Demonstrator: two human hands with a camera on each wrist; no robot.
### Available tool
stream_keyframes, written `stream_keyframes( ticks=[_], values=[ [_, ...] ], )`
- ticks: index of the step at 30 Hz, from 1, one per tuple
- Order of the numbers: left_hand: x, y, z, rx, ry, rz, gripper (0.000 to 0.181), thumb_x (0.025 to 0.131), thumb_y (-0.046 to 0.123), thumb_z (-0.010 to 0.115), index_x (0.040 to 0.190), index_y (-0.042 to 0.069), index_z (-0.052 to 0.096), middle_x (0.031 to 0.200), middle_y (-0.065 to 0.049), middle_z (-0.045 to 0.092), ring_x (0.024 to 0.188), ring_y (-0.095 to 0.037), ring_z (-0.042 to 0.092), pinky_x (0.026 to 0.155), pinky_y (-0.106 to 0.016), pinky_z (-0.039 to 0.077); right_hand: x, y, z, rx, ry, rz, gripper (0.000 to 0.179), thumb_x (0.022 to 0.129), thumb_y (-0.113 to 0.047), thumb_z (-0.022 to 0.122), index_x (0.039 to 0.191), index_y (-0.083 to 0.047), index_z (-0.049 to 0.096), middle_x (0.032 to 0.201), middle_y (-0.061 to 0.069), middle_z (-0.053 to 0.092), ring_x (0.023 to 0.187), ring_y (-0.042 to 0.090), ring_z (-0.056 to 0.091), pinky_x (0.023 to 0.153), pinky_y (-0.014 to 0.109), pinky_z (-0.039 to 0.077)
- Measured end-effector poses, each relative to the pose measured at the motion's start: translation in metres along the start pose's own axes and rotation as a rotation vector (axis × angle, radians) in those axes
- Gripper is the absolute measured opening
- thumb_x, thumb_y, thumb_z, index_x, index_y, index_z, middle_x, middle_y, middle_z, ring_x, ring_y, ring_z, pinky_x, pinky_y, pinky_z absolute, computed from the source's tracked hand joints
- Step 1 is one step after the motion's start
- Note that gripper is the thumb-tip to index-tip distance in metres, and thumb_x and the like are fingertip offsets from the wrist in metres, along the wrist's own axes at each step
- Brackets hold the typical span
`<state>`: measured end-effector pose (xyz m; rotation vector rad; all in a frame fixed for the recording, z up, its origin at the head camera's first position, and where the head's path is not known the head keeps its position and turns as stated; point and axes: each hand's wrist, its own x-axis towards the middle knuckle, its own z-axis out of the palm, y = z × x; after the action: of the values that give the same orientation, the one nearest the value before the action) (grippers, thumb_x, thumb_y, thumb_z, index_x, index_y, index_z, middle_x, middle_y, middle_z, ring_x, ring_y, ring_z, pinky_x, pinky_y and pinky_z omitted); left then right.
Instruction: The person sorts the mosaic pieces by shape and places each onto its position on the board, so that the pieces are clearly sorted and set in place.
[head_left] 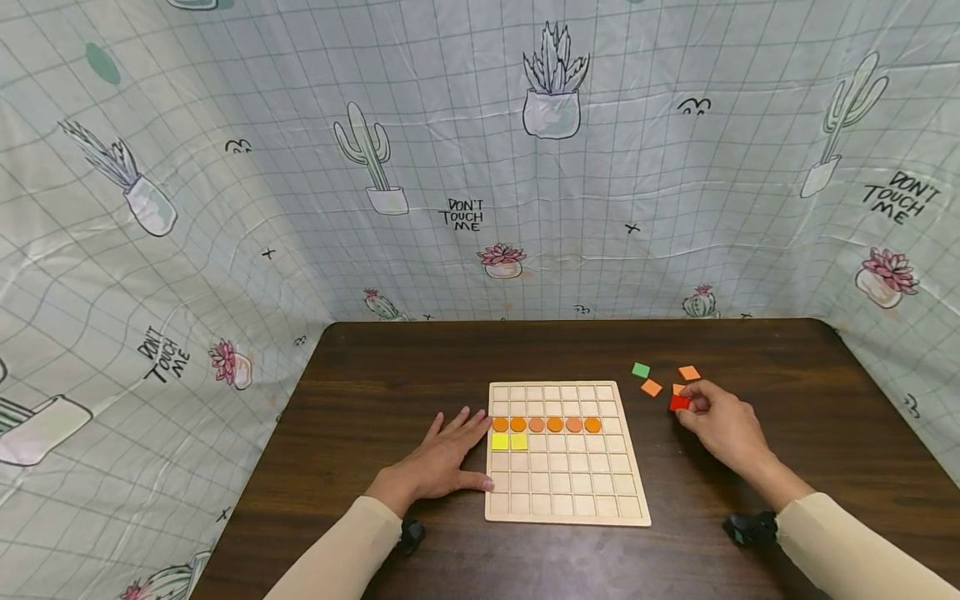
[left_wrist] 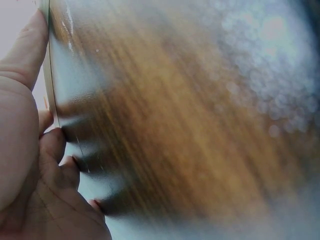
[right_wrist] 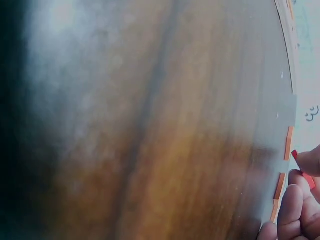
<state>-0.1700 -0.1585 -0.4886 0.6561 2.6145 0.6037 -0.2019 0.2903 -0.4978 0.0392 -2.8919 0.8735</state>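
Note:
A pale wooden grid board (head_left: 566, 483) lies on the table. My left hand (head_left: 438, 467) is spread flat on the table beside it, fingertips and thumb tip at the board's left edge. Between thumb and fingers, my right hand (head_left: 723, 429) pinches a red square tile (head_left: 679, 403), right of the board. This tile overlaps an orange tile (head_left: 677, 389) in the head view. The right wrist view shows the red tile (right_wrist: 295, 156) tilted, partly hidden by the fingers. On the board, a row of orange discs (head_left: 555, 425) sits above two yellow square tiles (head_left: 500, 442) at the left.
Two other orange tiles (head_left: 651, 388) and a green tile (head_left: 641, 370) lie beyond the board's upper right, near the right hand. The dark wooden table (head_left: 405, 358) ends at a printed curtain (head_left: 442, 275) behind and at both sides.

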Motion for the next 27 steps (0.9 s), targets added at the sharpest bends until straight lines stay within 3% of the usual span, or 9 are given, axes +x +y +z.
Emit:
stream_keyframes(
  ticks=[7,13,20,27],
  values=[
    [0.0,0.0,0.0,0.007,-0.003,-0.002,0.098,0.095,0.058,0.071,0.17,0.016,0.024,0.177,-0.001,0.017,0.166,-0.027,0.006,0.132,-0.058,-0.003,-0.002,-0.001,0.0,0.02,0.009,-0.009,0.032,0.095,-0.016,0.077,0.123,0.001,0.072,0.096,0.016,0.078,0.08,0.03,0.071,0.065,0.042,0.051],
    [0.0,0.001,0.0,0.009,-0.004,-0.006,0.098,0.095,0.058,0.072,0.17,0.017,0.024,0.177,-0.001,0.017,0.166,-0.027,0.006,0.132,-0.058,-0.003,-0.004,-0.004,0.0,0.039,0.019,-0.028,0.036,0.097,-0.015,0.076,0.129,0.0,0.072,0.099,0.018,0.078,0.078,0.028,0.07,0.061,0.035,0.047],
    [0.0,0.0,0.0,0.008,-0.005,-0.007,0.099,0.094,0.058,0.072,0.17,0.018,0.024,0.178,-0.001,0.017,0.166,-0.026,0.006,0.132,-0.058,-0.003,-0.006,-0.01,0.001,0.067,0.065,-0.083,0.029,0.094,-0.009,0.077,0.122,-0.003,0.071,0.093,0.012,0.078,0.078,0.025,0.072,0.065,0.035,0.049],
    [0.0,0.001,-0.001,0.005,-0.007,-0.011,0.098,0.095,0.058,0.072,0.17,0.018,0.024,0.178,-0.001,0.017,0.166,-0.026,0.006,0.132,-0.058,-0.003,-0.008,-0.014,0.003,0.087,0.029,-0.074,0.026,0.095,-0.012,0.078,0.12,-0.005,0.073,0.097,0.015,0.08,0.079,0.025,0.072,0.064,0.034,0.048]
  ],
)
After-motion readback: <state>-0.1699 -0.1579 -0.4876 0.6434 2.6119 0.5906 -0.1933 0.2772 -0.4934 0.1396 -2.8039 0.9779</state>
